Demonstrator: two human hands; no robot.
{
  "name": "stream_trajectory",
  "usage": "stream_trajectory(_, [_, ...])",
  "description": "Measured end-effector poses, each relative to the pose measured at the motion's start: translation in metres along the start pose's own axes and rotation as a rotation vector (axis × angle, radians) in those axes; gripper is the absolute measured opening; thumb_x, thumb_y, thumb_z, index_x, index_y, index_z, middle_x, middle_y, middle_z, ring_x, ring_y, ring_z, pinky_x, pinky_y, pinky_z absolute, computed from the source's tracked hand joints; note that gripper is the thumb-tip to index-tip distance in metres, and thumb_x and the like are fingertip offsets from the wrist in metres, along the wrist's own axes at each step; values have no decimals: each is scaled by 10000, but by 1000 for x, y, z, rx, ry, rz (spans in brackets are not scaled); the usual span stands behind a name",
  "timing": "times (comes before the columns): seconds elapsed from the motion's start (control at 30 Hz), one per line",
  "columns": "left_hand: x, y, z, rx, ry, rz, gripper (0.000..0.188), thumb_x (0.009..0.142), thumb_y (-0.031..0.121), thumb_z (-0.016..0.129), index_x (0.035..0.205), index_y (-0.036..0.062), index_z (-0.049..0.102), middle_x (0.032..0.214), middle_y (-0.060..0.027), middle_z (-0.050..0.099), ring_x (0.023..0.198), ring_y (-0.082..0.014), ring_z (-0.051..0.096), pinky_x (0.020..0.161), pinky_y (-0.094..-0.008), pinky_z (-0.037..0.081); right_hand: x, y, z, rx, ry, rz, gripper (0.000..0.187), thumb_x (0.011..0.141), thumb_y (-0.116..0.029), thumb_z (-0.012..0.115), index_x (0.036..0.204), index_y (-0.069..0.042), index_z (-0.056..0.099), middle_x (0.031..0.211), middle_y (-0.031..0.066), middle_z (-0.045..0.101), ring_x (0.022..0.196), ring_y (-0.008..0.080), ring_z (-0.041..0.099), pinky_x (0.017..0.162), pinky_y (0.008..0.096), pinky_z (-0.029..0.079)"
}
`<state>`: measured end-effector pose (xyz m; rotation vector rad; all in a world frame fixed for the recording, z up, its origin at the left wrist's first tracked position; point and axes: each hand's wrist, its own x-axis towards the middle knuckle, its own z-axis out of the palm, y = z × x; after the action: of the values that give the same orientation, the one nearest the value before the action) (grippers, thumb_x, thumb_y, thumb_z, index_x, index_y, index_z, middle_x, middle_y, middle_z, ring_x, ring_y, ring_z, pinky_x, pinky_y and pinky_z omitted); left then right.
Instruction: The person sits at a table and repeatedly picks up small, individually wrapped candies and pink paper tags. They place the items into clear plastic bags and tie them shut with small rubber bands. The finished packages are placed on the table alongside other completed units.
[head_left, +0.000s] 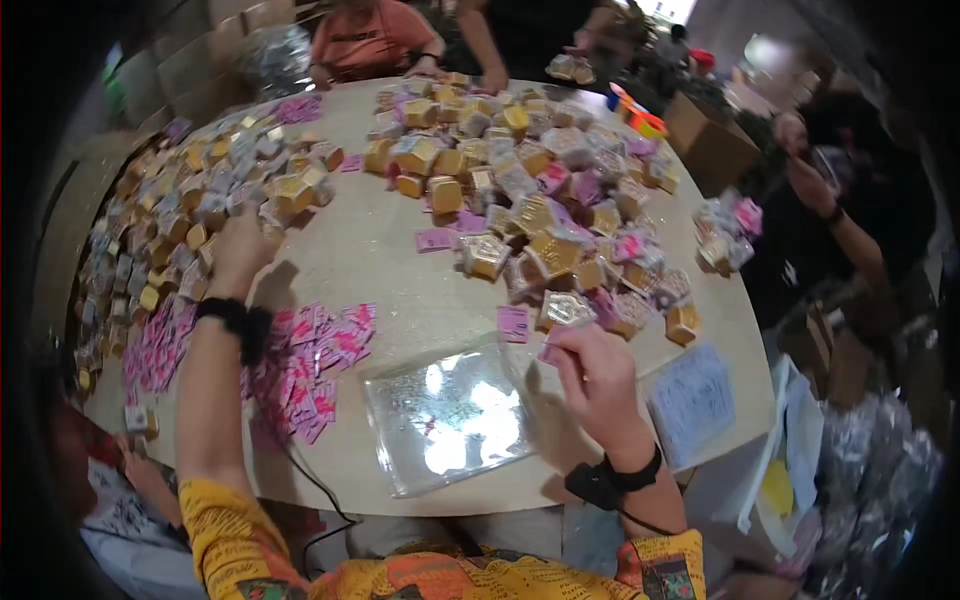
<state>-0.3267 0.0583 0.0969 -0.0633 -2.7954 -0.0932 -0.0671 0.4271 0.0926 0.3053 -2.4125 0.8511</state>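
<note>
My left hand reaches into the near edge of the left heap of small gold-and-clear containers. Its fingers blur among them, so whether they grip one cannot be told. Above the table's near right part, my right hand pinches a small pink-purple card between thumb and fingertips. Just beyond that hand stands a gold container with a clear patterned top. A similar pink card lies flat to its left. Between my forearms rests a stack of clear plastic film, shiny with reflected light.
Loose pink sachets or cards lie beside my left forearm. A large heap of gold containers covers the far right. A pale blue stack sits right of my right wrist. Other people stand around the table; a cardboard box is behind.
</note>
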Motion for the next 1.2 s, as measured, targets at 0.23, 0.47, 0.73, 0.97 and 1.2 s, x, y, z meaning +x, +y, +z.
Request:
stream_trajectory(0.23, [-46,33,-100,-1246,-189,-63,596,842,190,599,1388,98,377,991,-98,637,883,-185,639,745,-292,506,7,-21,7,168,120,-132,116,772,28,586,881,3,554,782,155,552,708,330,564,612,383,452])
stream_trajectory(0.47, [-150,81,-69,-2402,-622,-540,363,892,215,609,1170,-1,521,1127,-139,574,1062,-271,557,976,-446,443,25,-54,41,254,87,-204,54,795,24,592,828,-9,564,737,145,553,648,323,563,574,384,445])
stream_trajectory(0.73, [-170,93,-31,-2510,-457,-704,380,896,262,618,1146,-6,519,1130,-171,564,1023,-304,584,879,-450,521,37,-77,81,99,-27,-321,79,779,-5,588,845,-17,547,786,158,554,699,354,575,606,418,472])
stream_trajectory(0.97, [-174,87,-34,-2517,-495,-811,448,905,327,581,1183,-11,487,1104,-192,558,957,-327,601,800,-417,567,42,-92,88,87,6,-290,49,813,-22,596,835,-17,552,779,147,570,689,351,575,607,416,461])
stream_trajectory(1.2, [-179,85,-26,-2551,-532,-769,453,904,346,569,1178,-8,495,1094,-174,566,968,-309,607,798,-410,574,40,-94,94,24,0,-274,53,801,-15,597,826,-21,550,772,147,567,688,347,580,604,409,465])
